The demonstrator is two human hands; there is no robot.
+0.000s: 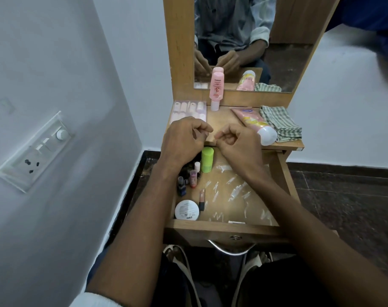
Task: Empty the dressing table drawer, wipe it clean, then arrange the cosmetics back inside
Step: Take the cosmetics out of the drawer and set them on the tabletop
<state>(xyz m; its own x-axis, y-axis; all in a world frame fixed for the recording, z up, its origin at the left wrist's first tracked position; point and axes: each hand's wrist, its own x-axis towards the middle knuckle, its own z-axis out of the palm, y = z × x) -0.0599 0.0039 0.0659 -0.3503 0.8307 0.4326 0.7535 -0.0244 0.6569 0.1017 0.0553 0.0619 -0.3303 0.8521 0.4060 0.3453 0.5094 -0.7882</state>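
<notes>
The wooden drawer (221, 226) is pulled out below the dressing table top (219, 120). Along its left side lie a green stick (207, 159), small nail-polish bottles (187, 179), a lip gloss tube (201, 198) and a round white compact (186, 210). On the top stand a pink bottle (216, 87), a false-nail box (188, 109), a pink tube (255, 124) and a checked cloth (280, 122). My left hand (184, 138) and right hand (237, 142) hover over the table's front edge, fingers curled, fingertips close together. I cannot make out anything held.
A mirror (244, 41) rises behind the table top and reflects the person's hands. A white wall with a switch panel (35, 151) stands close on the left. Dark floor lies to the right. The drawer's metal handle (230, 249) faces me.
</notes>
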